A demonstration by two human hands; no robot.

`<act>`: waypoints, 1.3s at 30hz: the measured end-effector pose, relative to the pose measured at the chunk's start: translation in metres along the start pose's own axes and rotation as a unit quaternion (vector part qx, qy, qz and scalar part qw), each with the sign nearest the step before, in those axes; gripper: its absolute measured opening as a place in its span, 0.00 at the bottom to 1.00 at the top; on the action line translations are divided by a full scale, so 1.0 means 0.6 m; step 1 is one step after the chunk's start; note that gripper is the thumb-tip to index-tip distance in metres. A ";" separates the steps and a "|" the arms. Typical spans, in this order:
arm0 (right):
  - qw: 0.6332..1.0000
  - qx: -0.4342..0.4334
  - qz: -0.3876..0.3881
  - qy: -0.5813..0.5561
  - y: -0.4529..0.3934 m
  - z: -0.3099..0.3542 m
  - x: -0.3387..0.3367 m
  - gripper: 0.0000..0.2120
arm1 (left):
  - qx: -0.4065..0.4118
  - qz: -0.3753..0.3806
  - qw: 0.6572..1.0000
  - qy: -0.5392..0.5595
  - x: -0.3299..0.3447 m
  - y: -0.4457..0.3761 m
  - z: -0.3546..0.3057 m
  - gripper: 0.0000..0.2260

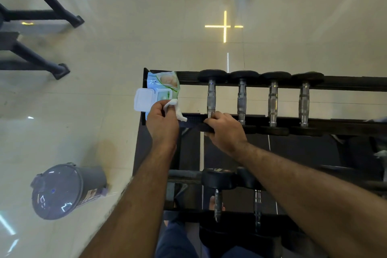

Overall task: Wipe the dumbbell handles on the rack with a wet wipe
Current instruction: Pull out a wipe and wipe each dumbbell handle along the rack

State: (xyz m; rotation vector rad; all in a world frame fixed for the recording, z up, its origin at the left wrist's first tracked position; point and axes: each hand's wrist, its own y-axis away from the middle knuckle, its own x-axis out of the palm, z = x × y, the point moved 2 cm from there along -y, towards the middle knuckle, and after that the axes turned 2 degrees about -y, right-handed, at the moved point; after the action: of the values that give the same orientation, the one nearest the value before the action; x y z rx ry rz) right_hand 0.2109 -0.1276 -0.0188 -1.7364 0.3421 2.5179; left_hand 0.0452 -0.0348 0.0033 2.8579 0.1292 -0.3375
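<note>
Both forearms reach up from six o'clock toward the black dumbbell rack [356, 82], which fills the frame from centre out to three o'clock. Four dumbbells lie across its top tier, chrome handles running front to back; more sit on the lower tier near six o'clock. At eight o'clock a grey lidded bin [62, 190] stands on the pale tiled floor [125, 27].

On the rack's left end, about centre frame, lies the wet wipe pack [164, 84] (its white flip lid open). Right hand [225, 132] clenches round the near head of the leftmost dumbbell [211, 98]. Left hand [162, 123], just left of it, pinches a white wet wipe [178, 111] at the pack's near edge, clear of the handles.
</note>
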 end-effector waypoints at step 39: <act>0.989 0.130 0.067 -0.012 -0.014 -0.140 -0.017 0.82 | 0.403 0.448 0.545 -0.583 0.205 -0.026 -0.033 0.10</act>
State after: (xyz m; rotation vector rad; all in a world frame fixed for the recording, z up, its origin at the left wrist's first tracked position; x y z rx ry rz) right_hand 0.2928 -0.1371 -0.0389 -1.6317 0.7716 2.4435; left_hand 0.1667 -0.0075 -0.0113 2.0332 -2.0244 -2.2418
